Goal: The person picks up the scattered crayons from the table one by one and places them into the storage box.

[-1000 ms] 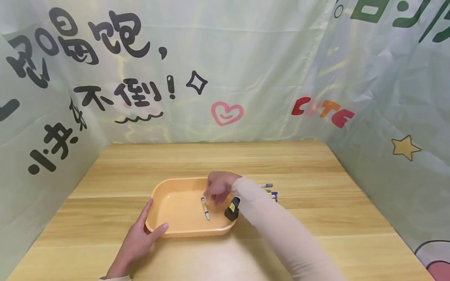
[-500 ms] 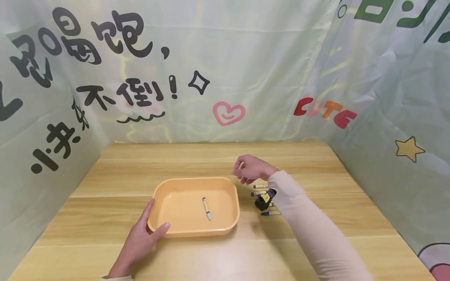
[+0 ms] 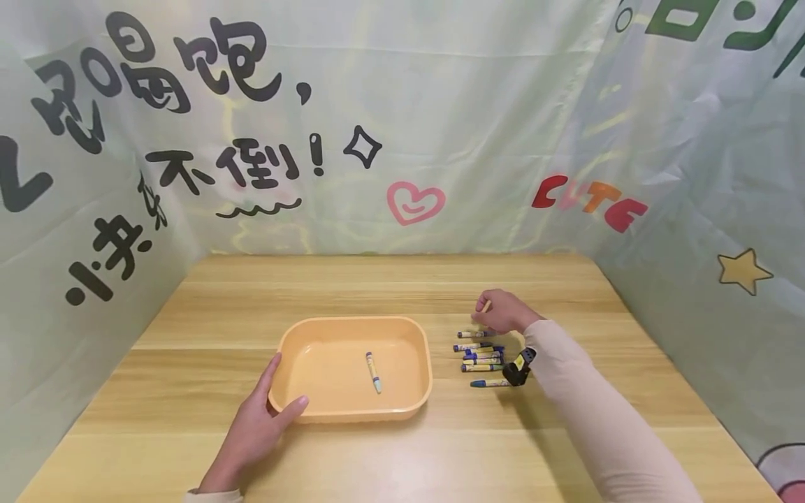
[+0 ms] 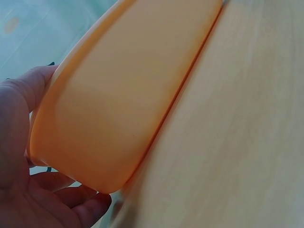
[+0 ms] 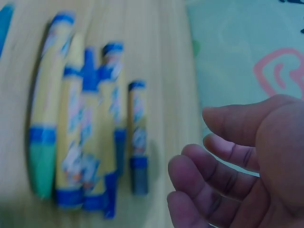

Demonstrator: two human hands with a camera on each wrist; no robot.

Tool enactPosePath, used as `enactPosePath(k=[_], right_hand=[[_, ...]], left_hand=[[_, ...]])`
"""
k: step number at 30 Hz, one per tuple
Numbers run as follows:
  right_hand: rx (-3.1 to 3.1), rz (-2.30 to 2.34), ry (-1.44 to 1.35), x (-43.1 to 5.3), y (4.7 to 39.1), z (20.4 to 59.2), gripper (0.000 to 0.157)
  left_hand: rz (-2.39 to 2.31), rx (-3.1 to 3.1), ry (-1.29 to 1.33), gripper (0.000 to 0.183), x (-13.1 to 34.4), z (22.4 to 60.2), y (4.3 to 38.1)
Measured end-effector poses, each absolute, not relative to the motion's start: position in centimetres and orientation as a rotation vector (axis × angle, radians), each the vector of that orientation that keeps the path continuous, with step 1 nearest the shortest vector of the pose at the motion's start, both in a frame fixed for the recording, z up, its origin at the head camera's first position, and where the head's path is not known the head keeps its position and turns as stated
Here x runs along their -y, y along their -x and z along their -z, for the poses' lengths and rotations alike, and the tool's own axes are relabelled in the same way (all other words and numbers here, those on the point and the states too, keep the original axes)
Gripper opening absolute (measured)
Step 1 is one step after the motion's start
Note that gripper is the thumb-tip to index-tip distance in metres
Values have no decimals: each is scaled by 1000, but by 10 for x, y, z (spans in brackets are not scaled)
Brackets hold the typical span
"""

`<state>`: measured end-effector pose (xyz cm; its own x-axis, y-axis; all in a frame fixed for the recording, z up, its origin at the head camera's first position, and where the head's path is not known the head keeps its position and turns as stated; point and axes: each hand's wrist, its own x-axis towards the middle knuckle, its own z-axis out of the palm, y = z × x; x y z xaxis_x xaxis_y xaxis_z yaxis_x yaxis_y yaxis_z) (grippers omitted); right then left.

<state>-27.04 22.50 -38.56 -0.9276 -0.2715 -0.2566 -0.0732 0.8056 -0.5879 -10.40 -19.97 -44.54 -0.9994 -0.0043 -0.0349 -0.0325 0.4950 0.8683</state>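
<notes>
My left hand (image 3: pixel 254 423) holds the near left corner of an orange plastic tray (image 3: pixel 352 417); in the left wrist view its thumb and fingers (image 4: pixel 88 209) lie around the tray's end wall (image 4: pixel 109 118). One crayon (image 3: pixel 374 372) with a pale blue-green tip lies inside, right of the tray's middle. On the table to the right is a loose group of several paper-wrapped crayons (image 3: pixel 481 358). My right hand (image 3: pixel 503 311) hovers by the far end of that group, fingers loosely bent and nothing between them. Nearest to it in the right wrist view is a grey-tipped crayon (image 5: pixel 138 137).
A wooden table (image 3: pixel 377 461) carries everything. Printed cloth (image 3: pixel 478 126) hangs along its back and both sides. A dark blue-tipped crayon (image 3: pixel 487 383) lies a little apart, on the near side of the group, close to the black camera (image 3: pixel 518 367) on the right wrist.
The right hand has moved from over the tray, rightward across the table, to the crayon group. The left hand stays on the tray, and the crayon inside lies as before.
</notes>
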Motion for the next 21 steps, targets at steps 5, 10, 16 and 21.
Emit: enactPosePath(k=[5,10,16,21], right_hand=[[-2723,752,304,-239,270,394,16],[-2763,677,348,-244,270,400,15],[-2749,681,394,-242,269,407,14],[-2747,650,418,-241,268,410,12]], left_hand=[[-1576,-2679,41,94,199,445,105],[-1571,-2684,45,94,199,445,105],[-1549,-2706,39,94,201,445,104],[-1534,-2717,49,93,200,446,104]])
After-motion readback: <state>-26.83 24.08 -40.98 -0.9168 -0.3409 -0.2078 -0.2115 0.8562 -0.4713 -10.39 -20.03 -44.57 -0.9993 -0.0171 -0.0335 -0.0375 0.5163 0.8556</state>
